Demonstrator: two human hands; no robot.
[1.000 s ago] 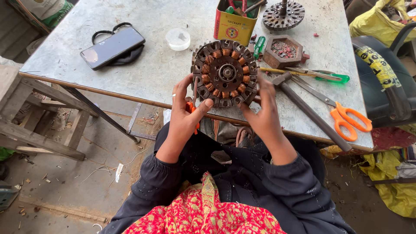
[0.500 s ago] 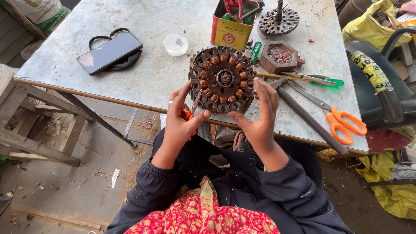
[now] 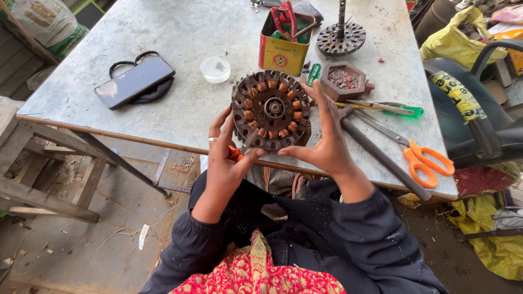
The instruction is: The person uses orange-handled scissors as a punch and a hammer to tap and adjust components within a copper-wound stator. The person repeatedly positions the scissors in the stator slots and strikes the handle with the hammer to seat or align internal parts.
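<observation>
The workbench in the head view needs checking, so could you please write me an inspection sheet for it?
Surface: grey table, scuffed, with red specks near the far right.
Job's things: round stator with copper coils, held at the table's near edge.
Clutter: phone on a black pouch, white lid, yellow tin of tools, hexagonal dish, toothed disc on a shaft, orange scissors, green-handled screwdriver, long bar.
Grippers: left hand holds a small orange-handled tool at the stator's rim; right hand steadies the other side.
Cables: nothing seen.
Surroundings: wooden frame, chair, yellow bags.
</observation>
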